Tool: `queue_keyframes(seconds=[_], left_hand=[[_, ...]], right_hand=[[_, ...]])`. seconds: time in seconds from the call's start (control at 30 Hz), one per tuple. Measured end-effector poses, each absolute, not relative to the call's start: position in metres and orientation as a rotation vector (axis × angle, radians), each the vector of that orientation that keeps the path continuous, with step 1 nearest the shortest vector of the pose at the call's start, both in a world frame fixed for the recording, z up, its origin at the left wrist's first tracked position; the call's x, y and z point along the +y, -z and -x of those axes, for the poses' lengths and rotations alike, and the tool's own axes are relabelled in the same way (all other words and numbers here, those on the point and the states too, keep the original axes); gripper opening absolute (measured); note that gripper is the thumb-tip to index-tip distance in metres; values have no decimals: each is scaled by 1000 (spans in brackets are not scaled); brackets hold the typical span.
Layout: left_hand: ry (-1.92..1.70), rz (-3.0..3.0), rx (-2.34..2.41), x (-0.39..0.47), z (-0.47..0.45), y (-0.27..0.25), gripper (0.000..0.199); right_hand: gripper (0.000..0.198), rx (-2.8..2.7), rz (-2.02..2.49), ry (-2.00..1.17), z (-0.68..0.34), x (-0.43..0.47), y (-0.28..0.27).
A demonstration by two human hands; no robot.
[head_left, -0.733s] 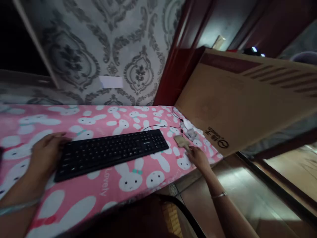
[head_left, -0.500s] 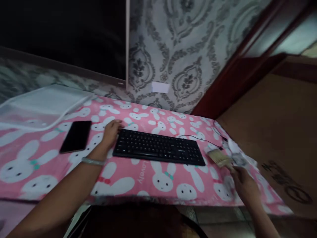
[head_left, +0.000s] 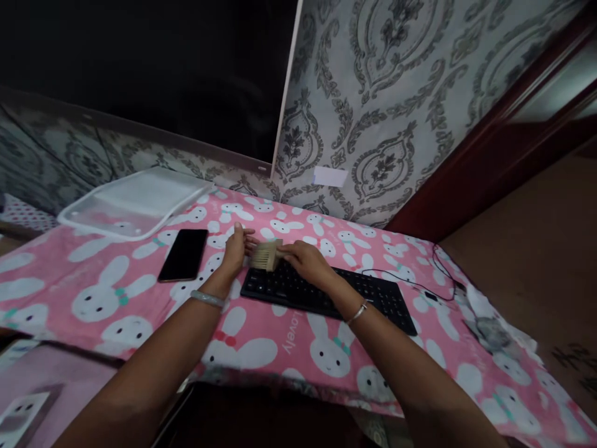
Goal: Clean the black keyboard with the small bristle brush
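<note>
Pink bunny cloth (head_left: 140,292) on worktop reads "Lovely" just below keyboard (head_left: 326,292); damask wallpaper behind; right hand (head_left: 305,261) grip holds brush (head_left: 265,255), left hand (head_left: 234,247) flat at keyboard's end

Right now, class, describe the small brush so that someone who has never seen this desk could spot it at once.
Find the pink rabbit-print cloth covering the desk, then the black keyboard lying on it. At the keyboard's left end, the right hand holds the brush, next to the left hand. It is the only pale, beige, bristled thing there; the phone nearby is flat and black.
</note>
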State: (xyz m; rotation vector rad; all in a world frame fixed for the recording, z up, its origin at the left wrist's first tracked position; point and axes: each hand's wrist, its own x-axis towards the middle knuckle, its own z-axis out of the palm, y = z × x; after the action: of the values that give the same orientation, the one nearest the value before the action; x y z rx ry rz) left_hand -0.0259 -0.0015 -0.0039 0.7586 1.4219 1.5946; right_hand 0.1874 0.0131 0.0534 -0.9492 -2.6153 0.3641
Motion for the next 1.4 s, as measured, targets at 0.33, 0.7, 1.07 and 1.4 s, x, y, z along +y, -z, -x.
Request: queue_keyframes(seconds=[0.33,0.7,1.07,1.4], left_hand=[[-1638,-828,1419,4,22,4,77],[-1660,-832,1402,-1,19,4,74],[-1600,-795,1368,4,27,6,73],[-1630,-810,1383,4,24,7,77]], right_hand=[[32,-2743,1551,-151,-410,10,-73],[39,-2309,1466,-139,-451,-36,-91],[32,-2731,911,-391,-193,-25,-67],[28,-2634,1662,-212,-465,-28,-64]])
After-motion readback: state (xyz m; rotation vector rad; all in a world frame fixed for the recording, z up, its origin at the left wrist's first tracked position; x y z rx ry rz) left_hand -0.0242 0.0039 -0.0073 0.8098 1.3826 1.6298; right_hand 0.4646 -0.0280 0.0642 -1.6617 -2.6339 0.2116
